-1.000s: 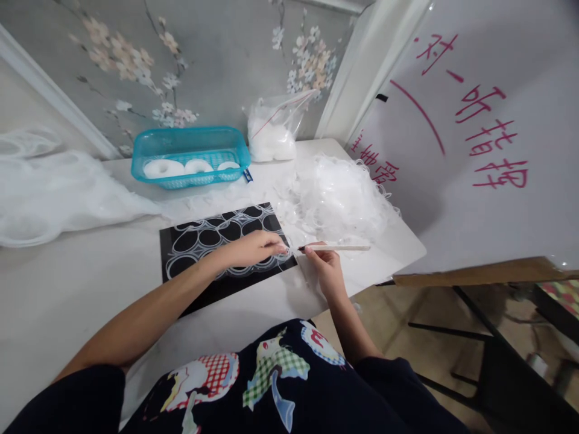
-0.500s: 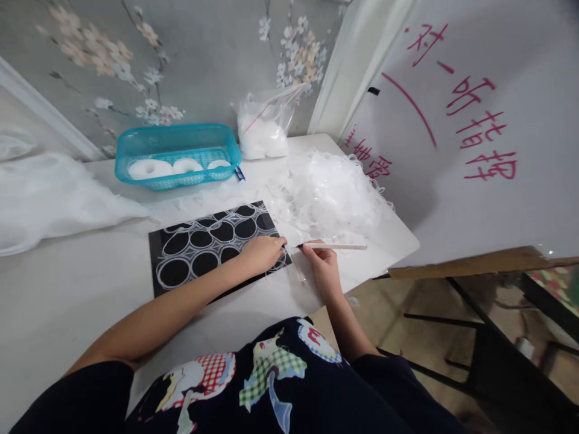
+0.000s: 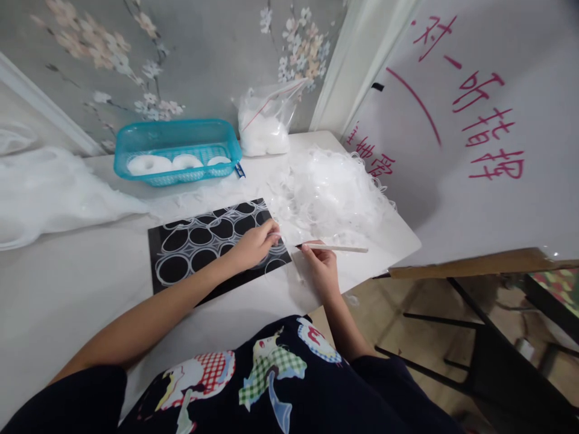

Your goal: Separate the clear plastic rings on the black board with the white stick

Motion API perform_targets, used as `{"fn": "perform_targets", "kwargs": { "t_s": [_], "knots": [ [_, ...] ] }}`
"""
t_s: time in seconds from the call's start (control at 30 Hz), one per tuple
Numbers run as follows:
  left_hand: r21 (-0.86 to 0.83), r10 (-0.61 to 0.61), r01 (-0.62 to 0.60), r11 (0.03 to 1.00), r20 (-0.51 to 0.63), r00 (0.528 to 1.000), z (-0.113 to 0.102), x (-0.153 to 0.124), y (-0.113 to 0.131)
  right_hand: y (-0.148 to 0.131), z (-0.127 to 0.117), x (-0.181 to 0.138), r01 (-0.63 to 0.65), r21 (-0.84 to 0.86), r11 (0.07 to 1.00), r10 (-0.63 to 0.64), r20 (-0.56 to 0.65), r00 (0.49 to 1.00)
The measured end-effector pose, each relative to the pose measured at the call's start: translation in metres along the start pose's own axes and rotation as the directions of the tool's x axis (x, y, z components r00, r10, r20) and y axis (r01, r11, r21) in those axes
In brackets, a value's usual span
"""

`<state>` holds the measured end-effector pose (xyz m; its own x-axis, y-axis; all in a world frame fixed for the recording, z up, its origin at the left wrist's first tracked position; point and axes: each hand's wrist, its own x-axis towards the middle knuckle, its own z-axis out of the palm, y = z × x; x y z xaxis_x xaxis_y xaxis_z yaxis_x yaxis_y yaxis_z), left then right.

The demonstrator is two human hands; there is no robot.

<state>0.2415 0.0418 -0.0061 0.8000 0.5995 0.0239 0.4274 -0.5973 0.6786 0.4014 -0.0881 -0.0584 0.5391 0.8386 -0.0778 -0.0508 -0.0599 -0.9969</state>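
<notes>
My left hand (image 3: 259, 246) is over the right part of a black board (image 3: 208, 294) covered in rows of translucent white rings (image 3: 175, 269). Its fingers are pinched, with a small pale bit at the tips that is too small to make out. In my right hand (image 3: 322, 263), just off the board's right edge, is a thin white stick (image 3: 341, 248) with a dark tip pointing at the board. A large heap of loose translucent rings (image 3: 332, 190) lies beyond both hands.
A blue plastic basket (image 3: 176, 128) with white round pieces stands against the wall. Beside it are a zip bag (image 3: 265, 123) of white material and a small blue item (image 3: 239, 170). White plastic sheeting (image 3: 58, 193) covers the left side. A whiteboard (image 3: 479, 205) and black chair (image 3: 493, 361) are on the right.
My left hand has moved left and slightly up from the board's right edge, uncovering rings near the lower right corner. My right hand and the stick have hardly moved.
</notes>
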Motion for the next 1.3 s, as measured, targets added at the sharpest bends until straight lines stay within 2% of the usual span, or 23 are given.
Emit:
{"fn": "perform_targets", "kwargs": {
  "t_s": [0.07,0.13,0.2,0.27,0.3,0.37,0.43,0.53,0.63,0.7,0.83,0.9,0.97,1.0,1.03,1.1,1.17,1.23,1.3],
  "knots": [
    [-0.026,0.025,-0.027,0.999,-0.081,0.996,-0.010,-0.007,0.005,-0.001,0.001,0.000,0.011,-0.012,1.000,-0.011,-0.003,1.000],
    [-0.099,0.100,-0.107,0.989,-0.073,0.992,-0.019,-0.013,0.010,-0.001,0.001,0.000,0.033,-0.023,0.999,-0.033,-0.008,0.999],
    [-0.235,0.195,-0.172,0.957,0.076,0.978,-0.024,-0.019,0.013,0.000,0.001,0.000,0.045,-0.013,0.999,-0.045,-0.025,0.999],
    [-0.288,0.248,-0.170,0.942,0.259,0.933,-0.023,-0.021,0.013,0.001,0.001,0.000,0.042,0.006,0.999,-0.042,-0.049,0.998],
    [-0.236,0.242,-0.169,0.957,0.326,0.914,-0.020,-0.022,0.011,0.002,0.001,-0.001,0.038,0.013,0.999,-0.038,-0.059,0.998],
    [-0.056,0.205,-0.199,0.978,0.374,0.904,-0.011,-0.021,0.006,0.002,0.001,-0.001,0.030,0.017,0.999,-0.029,-0.065,0.997],
    [0.090,0.177,-0.224,0.970,0.366,0.914,0.001,-0.019,-0.001,0.001,0.001,-0.001,0.023,0.010,1.000,-0.023,-0.056,0.998],
    [0.175,0.152,-0.220,0.960,0.336,0.929,0.019,-0.015,-0.009,-0.002,0.003,-0.001,0.027,-0.026,0.999,-0.028,-0.036,0.999],
    [0.202,0.156,-0.224,0.954,0.306,0.939,0.031,-0.013,-0.013,-0.003,0.004,-0.001,0.042,-0.056,0.998,-0.043,-0.027,0.999],
    [0.174,0.183,-0.238,0.956,0.280,0.942,0.031,-0.013,-0.011,-0.003,0.005,-0.001,0.044,-0.056,0.997,-0.046,-0.026,0.999],
    [0.061,0.233,-0.247,0.967,0.176,0.956,0.012,-0.021,-0.008,-0.003,0.003,-0.002,0.054,-0.072,0.996,-0.055,-0.011,0.998],
    [-0.106,0.200,-0.188,0.977,0.113,0.973,-0.003,-0.029,-0.008,-0.005,0.003,0.000,0.049,-0.086,0.995,-0.047,0.017,0.999],
    [-0.344,0.159,-0.109,0.933,0.121,0.980,-0.016,-0.037,-0.010,-0.007,0.006,0.003,0.069,-0.123,0.990,-0.061,0.066,0.996],
    [-0.425,0.160,-0.088,0.901,0.137,0.978,-0.022,-0.041,-0.011,-0.008,0.008,0.006,0.098,-0.158,0.982,-0.083,0.104,0.991],
    [-0.435,0.188,-0.107,0.894,0.147,0.971,-0.026,-0.044,-0.011,-0.009,0.011,0.009,0.139,-0.199,0.970,-0.110,0.150,0.983],
    [-0.281,0.288,-0.240,0.929,0.143,0.947,-0.029,-0.050,-0.009,-0.009,0.018,0.015,0.224,-0.264,0.938,-0.157,0.252,0.955],
    [-0.038,0.420,-0.419,0.907,0.126,0.899,-0.026,-0.055,-0.005,-0.008,0.025,0.020,0.285,-0.292,0.913,-0.185,0.326,0.927],
    [0.172,0.581,-0.591,0.788,0.113,0.806,-0.019,-0.060,-0.002,-0.005,0.029,0.024,0.324,-0.306,0.895,-0.209,0.354,0.912],
    [0.310,0.695,-0.683,0.661,0.092,0.713,-0.011,-0.063,-0.001,-0.002,0.030,0.024,0.336,-0.325,0.884,-0.218,0.350,0.911]
  ]
}}
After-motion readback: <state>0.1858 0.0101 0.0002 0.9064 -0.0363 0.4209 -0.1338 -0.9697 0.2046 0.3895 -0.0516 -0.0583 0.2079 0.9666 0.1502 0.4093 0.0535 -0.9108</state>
